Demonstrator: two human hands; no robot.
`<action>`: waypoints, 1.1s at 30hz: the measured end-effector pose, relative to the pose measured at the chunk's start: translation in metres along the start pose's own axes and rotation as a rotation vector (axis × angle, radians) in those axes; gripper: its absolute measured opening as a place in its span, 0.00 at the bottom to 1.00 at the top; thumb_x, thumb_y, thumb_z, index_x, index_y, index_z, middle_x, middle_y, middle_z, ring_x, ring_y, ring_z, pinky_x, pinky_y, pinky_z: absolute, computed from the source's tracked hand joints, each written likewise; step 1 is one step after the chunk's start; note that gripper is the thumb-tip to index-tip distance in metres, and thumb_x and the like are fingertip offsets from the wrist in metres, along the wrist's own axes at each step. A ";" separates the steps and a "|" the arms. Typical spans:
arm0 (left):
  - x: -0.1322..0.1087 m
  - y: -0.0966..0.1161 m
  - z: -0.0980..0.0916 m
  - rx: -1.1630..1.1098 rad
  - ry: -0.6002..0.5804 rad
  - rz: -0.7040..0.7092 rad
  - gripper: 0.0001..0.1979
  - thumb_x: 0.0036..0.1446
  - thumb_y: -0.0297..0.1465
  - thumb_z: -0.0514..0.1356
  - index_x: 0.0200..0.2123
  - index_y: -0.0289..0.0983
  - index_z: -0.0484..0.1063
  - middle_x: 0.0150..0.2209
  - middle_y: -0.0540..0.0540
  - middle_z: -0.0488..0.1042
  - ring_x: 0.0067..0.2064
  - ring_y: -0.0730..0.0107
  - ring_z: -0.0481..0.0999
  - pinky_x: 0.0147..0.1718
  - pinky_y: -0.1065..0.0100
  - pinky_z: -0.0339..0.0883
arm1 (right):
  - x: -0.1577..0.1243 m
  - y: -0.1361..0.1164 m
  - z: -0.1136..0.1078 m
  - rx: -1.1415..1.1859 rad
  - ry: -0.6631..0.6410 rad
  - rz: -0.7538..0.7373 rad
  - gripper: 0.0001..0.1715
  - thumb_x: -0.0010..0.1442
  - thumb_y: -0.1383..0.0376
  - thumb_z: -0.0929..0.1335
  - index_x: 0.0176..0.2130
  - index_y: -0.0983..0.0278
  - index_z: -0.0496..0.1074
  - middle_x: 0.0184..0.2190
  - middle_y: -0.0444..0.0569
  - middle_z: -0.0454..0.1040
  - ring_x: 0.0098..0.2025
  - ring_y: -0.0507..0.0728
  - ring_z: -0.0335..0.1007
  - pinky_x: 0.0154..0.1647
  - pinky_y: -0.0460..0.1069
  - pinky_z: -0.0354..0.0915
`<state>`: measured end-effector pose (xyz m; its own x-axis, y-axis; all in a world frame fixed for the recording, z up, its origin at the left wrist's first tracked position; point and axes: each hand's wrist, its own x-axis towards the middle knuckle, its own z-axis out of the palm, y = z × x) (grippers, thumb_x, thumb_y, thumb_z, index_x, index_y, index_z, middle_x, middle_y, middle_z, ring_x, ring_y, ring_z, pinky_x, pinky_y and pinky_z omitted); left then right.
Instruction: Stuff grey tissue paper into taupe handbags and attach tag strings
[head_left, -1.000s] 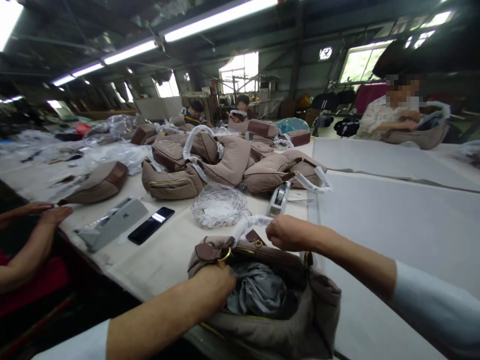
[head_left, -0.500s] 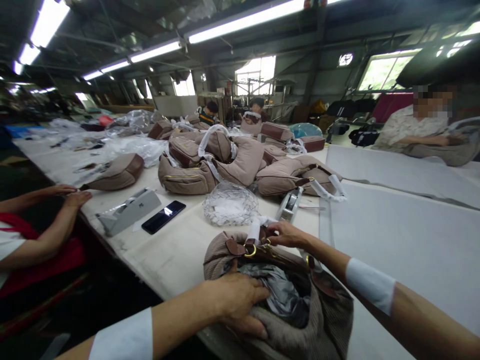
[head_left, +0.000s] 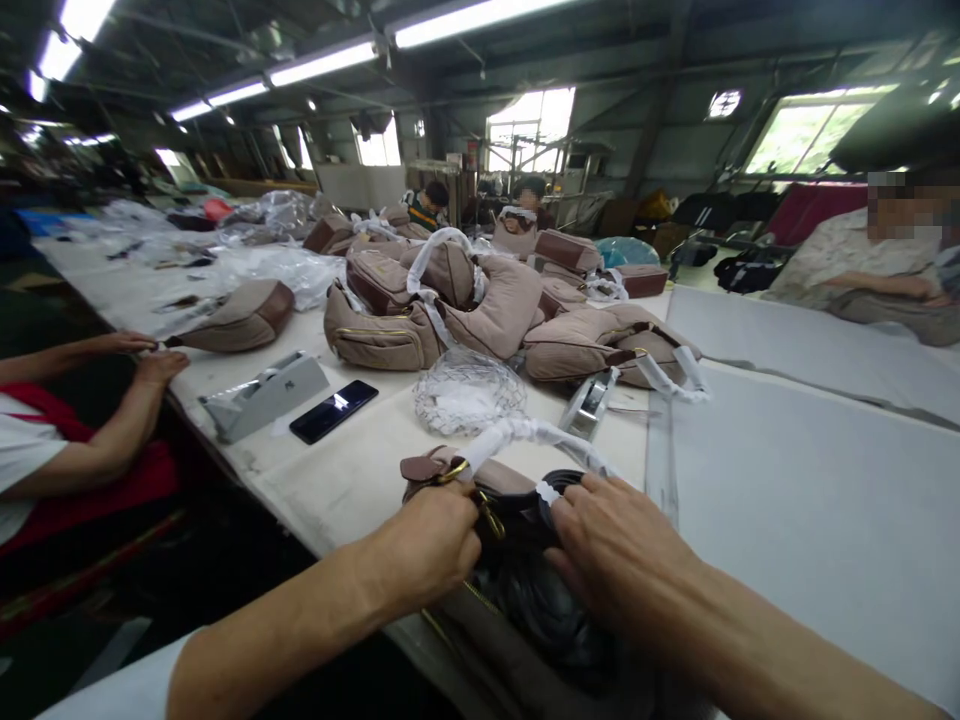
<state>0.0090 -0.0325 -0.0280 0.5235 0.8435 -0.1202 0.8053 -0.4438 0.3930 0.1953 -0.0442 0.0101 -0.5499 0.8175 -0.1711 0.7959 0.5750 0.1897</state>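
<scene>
A beige ribbed handbag with brown leather tabs lies gaping in front of me, dark stuffing showing inside. My left hand is closed on its rim, beside a gold ring and clasp. Across the bag's mouth my right hand grips a dark coiled strap bound with a white band; its fingertips are partly hidden. The bag's handle, wrapped in white material, arches up behind both hands.
Beyond the bag are a clear plastic bundle, a tape dispenser, a phone and a grey dispenser. Several similar handbags are piled further back. At left a co-worker's hands hold another bag.
My left hand has come out of the bag's opening and closed on its rim. My right hand has moved nearer, onto a dark coiled strap now visible at the opening.
</scene>
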 end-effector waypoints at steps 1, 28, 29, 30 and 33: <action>-0.001 -0.003 0.000 -0.093 0.068 -0.018 0.13 0.50 0.22 0.50 0.35 0.33 0.72 0.39 0.41 0.76 0.43 0.60 0.75 0.47 0.62 0.68 | -0.002 0.002 0.003 -0.010 0.025 -0.004 0.04 0.52 0.68 0.69 0.32 0.67 0.75 0.29 0.54 0.74 0.31 0.60 0.68 0.30 0.53 0.60; 0.018 -0.022 0.049 -0.146 0.188 0.294 0.34 0.54 0.40 0.59 0.61 0.33 0.57 0.59 0.35 0.62 0.60 0.55 0.62 0.58 0.58 0.57 | -0.012 0.031 0.041 0.433 0.227 0.076 0.19 0.59 0.61 0.65 0.48 0.65 0.69 0.46 0.55 0.72 0.48 0.62 0.67 0.47 0.55 0.64; 0.017 -0.017 0.051 -0.105 0.225 0.287 0.35 0.52 0.44 0.60 0.59 0.32 0.59 0.59 0.34 0.63 0.59 0.51 0.62 0.57 0.55 0.57 | -0.010 0.039 0.048 0.419 0.124 0.135 0.25 0.56 0.60 0.66 0.53 0.66 0.66 0.49 0.58 0.71 0.50 0.65 0.67 0.46 0.57 0.63; 0.017 -0.010 0.053 -0.059 0.252 0.289 0.36 0.50 0.48 0.60 0.57 0.32 0.62 0.58 0.33 0.63 0.58 0.48 0.62 0.56 0.52 0.58 | -0.008 0.044 0.054 0.424 0.002 0.157 0.28 0.55 0.60 0.67 0.54 0.66 0.66 0.48 0.58 0.72 0.48 0.66 0.68 0.44 0.57 0.64; 0.016 0.008 0.058 0.098 0.237 0.333 0.33 0.48 0.45 0.62 0.53 0.31 0.64 0.53 0.34 0.67 0.53 0.45 0.65 0.51 0.48 0.61 | 0.000 0.048 0.067 0.390 -0.208 0.167 0.17 0.52 0.64 0.65 0.43 0.64 0.72 0.36 0.55 0.77 0.39 0.65 0.74 0.35 0.53 0.64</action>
<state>0.0406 -0.0400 -0.0800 0.6901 0.6906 0.2164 0.6318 -0.7207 0.2853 0.2508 -0.0186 -0.0457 -0.3753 0.8512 -0.3668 0.9268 0.3487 -0.1393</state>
